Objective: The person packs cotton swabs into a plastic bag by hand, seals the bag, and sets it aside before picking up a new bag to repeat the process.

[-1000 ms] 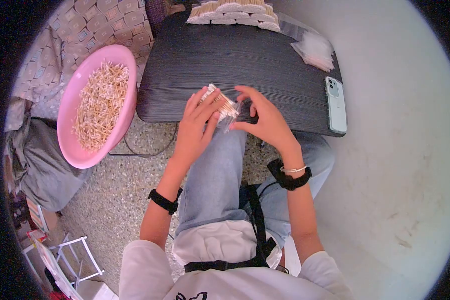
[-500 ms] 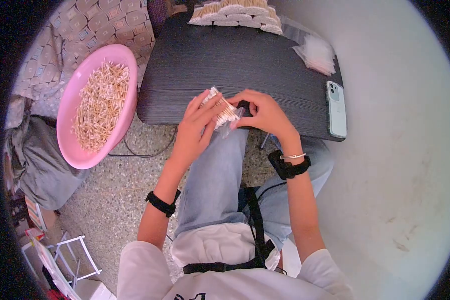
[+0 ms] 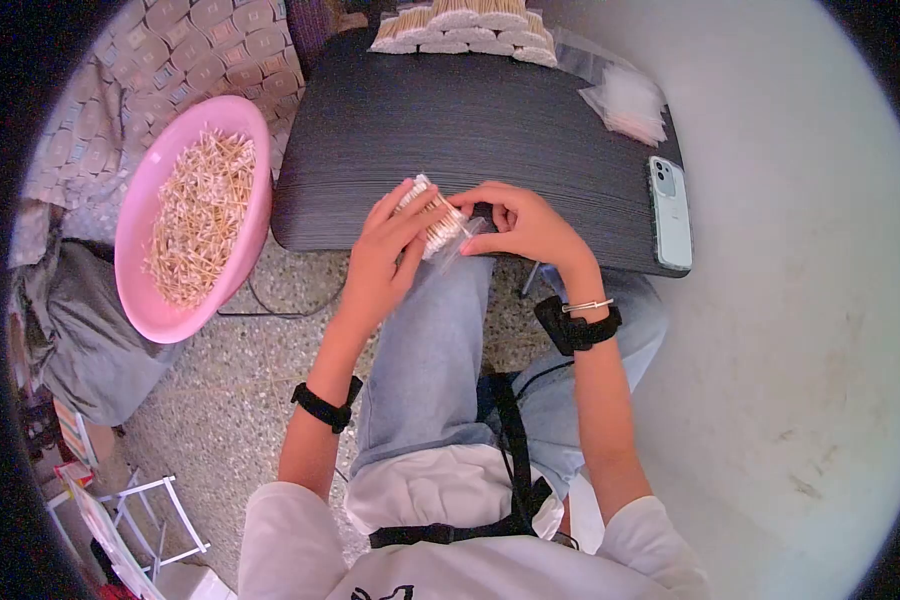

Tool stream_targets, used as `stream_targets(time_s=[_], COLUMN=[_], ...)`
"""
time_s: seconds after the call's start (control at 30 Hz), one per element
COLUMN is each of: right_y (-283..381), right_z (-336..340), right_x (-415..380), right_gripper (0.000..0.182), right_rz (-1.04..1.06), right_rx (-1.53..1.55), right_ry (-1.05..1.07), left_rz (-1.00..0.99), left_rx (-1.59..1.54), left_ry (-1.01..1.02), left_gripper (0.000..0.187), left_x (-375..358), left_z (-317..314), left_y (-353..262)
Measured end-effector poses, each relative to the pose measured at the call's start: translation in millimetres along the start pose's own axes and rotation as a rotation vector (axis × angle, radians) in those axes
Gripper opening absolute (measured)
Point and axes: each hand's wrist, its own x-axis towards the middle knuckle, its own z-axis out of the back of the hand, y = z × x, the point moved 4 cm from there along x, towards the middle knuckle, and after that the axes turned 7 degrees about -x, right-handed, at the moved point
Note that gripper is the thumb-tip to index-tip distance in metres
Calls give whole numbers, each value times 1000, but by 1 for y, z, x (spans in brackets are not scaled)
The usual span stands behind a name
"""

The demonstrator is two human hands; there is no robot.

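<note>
A clear plastic bag of cotton swabs [image 3: 440,232] is held between my two hands, above the near edge of the dark table. My left hand [image 3: 390,240] is closed on it from the left, its fingers lying across the swabs. On the right, my right hand [image 3: 520,228] pinches the bag's edge [image 3: 470,238] between thumb and fingers. The swab sticks run across the bag, and their white tips show at its near and far sides. Part of the bundle is hidden under my left fingers.
A pink basin [image 3: 130,255] full of loose cotton swabs stands left of the black table [image 3: 370,130]. Stacked swab bundles [image 3: 465,28] lie along the table's far edge. Clear plastic bags [image 3: 628,105] and a phone [image 3: 670,213] lie at its right, beside a pale wall [image 3: 790,280].
The swabs and bag have turned slightly in my hands, and my right thumb and fingers have shifted a little along the bag. Otherwise the view has moved only slightly.
</note>
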Motion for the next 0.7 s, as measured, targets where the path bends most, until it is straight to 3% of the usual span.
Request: stream_targets(time_s=[0.3,0.5,0.7], right_y=[-4,-4,2], right_z=[-2,-3,-3], right_x=[6,4,2], right_gripper=[45,40,37], right_rz=[-98,1,-81], right_rx=[-50,-61,-65], right_ry=[-61,-110,-142], left_rz=[-9,69,-33], left_rx=[30,-44,35], left_ry=[33,-49,-4], left_gripper=[34,35,45], left_x=[-1,-1,1], left_z=[0,-1,1], left_y=[1,0,0])
